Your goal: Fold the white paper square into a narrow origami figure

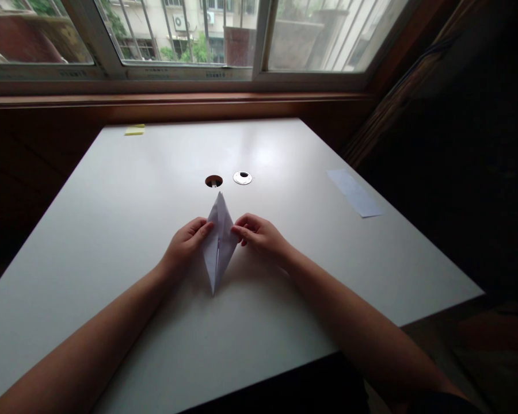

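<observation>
A sheet of white paper folded into a long diamond, the folded paper (220,247), is held between my two hands over the table. One of its points faces the window and the other faces me, with a slit running down its middle. My left hand (189,238) pinches the left edge, thumb on top. On the opposite edge, my right hand (259,233) is closed, its thumb and forefinger gripping the paper near the widest part. The fingers beneath the paper are partly hidden.
The white table (90,224) has a round cable hole (213,181) with its loose metal cover (242,178) beside it. A strip of paper (354,194) lies at the right edge. Yellow sticky notes (135,130) sit at the far left, below the window (185,34).
</observation>
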A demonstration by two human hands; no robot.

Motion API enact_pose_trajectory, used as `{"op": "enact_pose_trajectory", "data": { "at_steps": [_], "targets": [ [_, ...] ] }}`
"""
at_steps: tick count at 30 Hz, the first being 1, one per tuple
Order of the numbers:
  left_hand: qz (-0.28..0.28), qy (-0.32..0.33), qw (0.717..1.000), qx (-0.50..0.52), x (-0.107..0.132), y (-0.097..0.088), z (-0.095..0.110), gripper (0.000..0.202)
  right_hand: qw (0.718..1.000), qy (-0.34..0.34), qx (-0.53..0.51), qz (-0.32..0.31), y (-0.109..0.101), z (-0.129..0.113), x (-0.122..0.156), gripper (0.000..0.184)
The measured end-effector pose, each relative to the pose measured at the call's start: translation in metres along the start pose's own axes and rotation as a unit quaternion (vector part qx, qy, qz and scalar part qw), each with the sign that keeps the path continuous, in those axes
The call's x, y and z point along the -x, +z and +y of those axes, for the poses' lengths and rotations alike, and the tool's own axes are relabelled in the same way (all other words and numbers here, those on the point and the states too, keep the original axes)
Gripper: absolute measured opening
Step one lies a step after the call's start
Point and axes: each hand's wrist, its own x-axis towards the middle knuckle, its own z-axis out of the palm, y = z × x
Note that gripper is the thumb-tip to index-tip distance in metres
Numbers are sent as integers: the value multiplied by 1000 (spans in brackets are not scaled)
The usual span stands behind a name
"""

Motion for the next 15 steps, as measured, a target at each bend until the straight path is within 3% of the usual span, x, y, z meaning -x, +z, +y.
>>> {"op": "enact_pose_trajectory", "data": {
  "at_steps": [7,10,15],
  "targets": [
    [-18,44,996,-78,0,1,9,45,1000,13,-11,3,1,0,-1,37],
    [-27,48,997,-62,-1,1,7,52,1000,6,-23,4,0,1,-1,39],
    [-91,12,996,15,-1,2,4,76,998,7,-55,6,-1,5,-2,40]
  ]
}}
